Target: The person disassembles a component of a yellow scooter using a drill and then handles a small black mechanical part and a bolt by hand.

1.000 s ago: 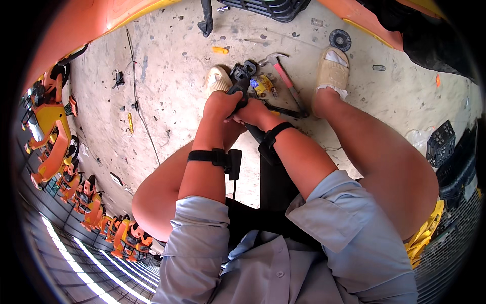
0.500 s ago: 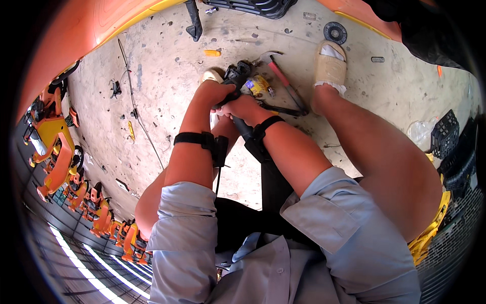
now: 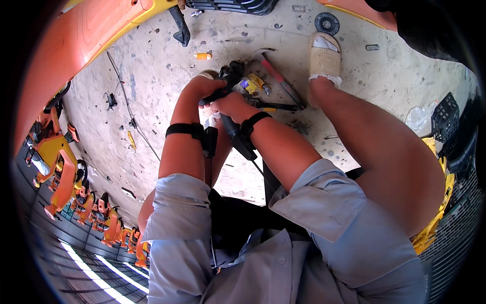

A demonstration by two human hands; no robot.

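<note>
1. The black part (image 3: 219, 93) is held low in front of the body, near the left slipper (image 3: 206, 74), above the floor (image 3: 162, 66); its far end meets a dark lump (image 3: 235, 67), and where one stops and the other starts cannot be told from this angle.
2. The left hand (image 3: 206, 86) is closed around the black part, with its fingers wrapped; the right hand (image 3: 230, 105) is curled against the near end, but how firmly anything is gripped by it is hidden.
3. Handling is judged to be under way rather than finished, since the black part is in hand and not set down; no completed result is shown, and what is left cannot be read from the view.
4. Just beside, a yellow item (image 3: 251, 84), a hammer (image 3: 274, 70) with a red handle and a black bar (image 3: 278, 107) are laid on the floor; farther out, a yellow piece (image 3: 203, 56), a disc (image 3: 327, 24) and a cable (image 3: 123, 92) are scattered.
5. The floor is pale, speckled and stained; it is bordered by orange bodywork (image 3: 96, 38) at the top left, by a row of orange machines (image 3: 61, 169) at the left, and by a black crate (image 3: 445, 119) at the right.
</note>
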